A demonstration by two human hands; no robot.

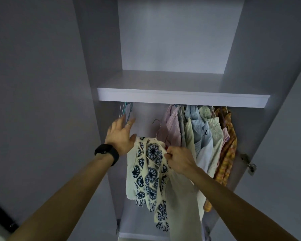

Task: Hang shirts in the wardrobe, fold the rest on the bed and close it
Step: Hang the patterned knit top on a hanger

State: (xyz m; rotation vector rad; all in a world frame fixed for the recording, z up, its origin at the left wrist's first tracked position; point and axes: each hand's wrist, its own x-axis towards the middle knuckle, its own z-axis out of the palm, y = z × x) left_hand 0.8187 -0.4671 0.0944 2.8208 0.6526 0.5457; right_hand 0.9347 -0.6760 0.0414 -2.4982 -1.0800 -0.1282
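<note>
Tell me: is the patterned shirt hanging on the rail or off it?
Off the rail. Its hanger hook is free below the shelf, and the right hand holds the patterned shirt.

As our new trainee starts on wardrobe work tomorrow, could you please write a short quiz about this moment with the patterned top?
1. What does the right hand pinch? A) the navy-patterned crochet top B) a belt C) a towel
2. True or false: the top's wire hanger is already hooked on the rail.
3. Fill in: the open left hand reaches toward the empty hangers on the wardrobe's ____ side.

Key: 1 A; 2 false, its hook is free below the shelf; 3 left.
</note>
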